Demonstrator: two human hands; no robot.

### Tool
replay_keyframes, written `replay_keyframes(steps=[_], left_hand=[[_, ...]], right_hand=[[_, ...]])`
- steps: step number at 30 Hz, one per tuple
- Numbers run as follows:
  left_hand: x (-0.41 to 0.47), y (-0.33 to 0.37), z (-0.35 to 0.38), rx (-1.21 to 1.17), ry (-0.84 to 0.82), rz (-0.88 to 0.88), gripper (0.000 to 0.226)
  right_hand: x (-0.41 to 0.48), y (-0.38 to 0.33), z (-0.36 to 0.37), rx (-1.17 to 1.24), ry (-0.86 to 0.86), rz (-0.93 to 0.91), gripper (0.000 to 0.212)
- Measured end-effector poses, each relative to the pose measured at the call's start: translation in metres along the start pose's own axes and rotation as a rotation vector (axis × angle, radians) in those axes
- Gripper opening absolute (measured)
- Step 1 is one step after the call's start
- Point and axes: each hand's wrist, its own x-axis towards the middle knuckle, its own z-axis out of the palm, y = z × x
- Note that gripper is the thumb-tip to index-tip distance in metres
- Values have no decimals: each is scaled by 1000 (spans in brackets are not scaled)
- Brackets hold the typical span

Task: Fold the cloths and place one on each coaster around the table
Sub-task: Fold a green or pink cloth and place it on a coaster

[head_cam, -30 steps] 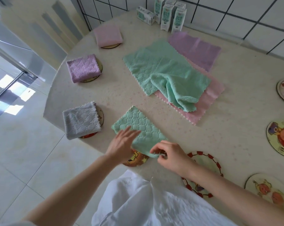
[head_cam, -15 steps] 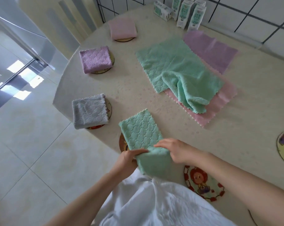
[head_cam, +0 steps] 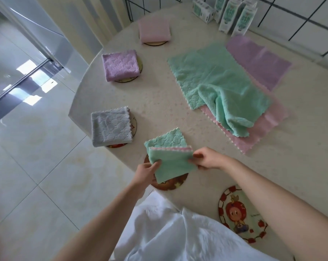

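From my head camera, the risk I saw was the green cloth coming out crooked: its near half hung past the counter edge over the brown coaster, and if I let one corner slip, the fold would open or the cloth would slide to the floor. It also lay only partly on that coaster, so it could end up off-centre. My left hand pinched the cloth's near left edge, fingers closed on it, forearm reaching up from below. My right hand gripped the right corner, wrist bent inward, arm crossing the red-rimmed coaster.
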Motion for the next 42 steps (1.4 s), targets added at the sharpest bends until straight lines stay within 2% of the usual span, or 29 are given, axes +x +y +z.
replay_keyframes(steps=[4, 8, 10, 12, 14, 19, 22, 24, 27, 32, 38, 42], left_hand=[[7, 8, -1, -119, -34, -141, 27], [8, 14, -13, -164, -149, -211, 38], [12, 18, -19, -136, -112, -177, 42], [17, 26, -23, -119, -24, -117, 43], [22, 35, -26, -109, 40, -62, 36], [33, 53, -28, -57, 119, 21, 17], [41, 58, -28, -65, 176, 95, 8], [47, 57, -27, 10, 233, 138, 4], [53, 57, -27, 251, 335, 236, 2], [51, 57, -27, 511, 393, 389, 10], [51, 48, -27, 717, 367, 466, 17], [48, 50, -27, 743, 339, 446, 25]], right_hand=[[13, -8, 2, -52, 79, 98, 45], [21, -16, -2, -25, 123, 126, 40], [27, -21, -4, 26, 188, 103, 29], [34, -27, -6, 107, 271, 80, 32], [42, -33, -7, 170, 315, 64, 36], [54, -43, -9, 193, 393, 31, 12], [59, -49, -12, 200, 435, 21, 9], [63, -51, -14, 178, 443, 36, 11], [68, -54, -14, 127, 452, 58, 16], [75, -53, -13, 75, 504, 67, 18], [73, -55, -12, -33, 536, 78, 25], [59, -55, -4, -123, 546, 110, 26]])
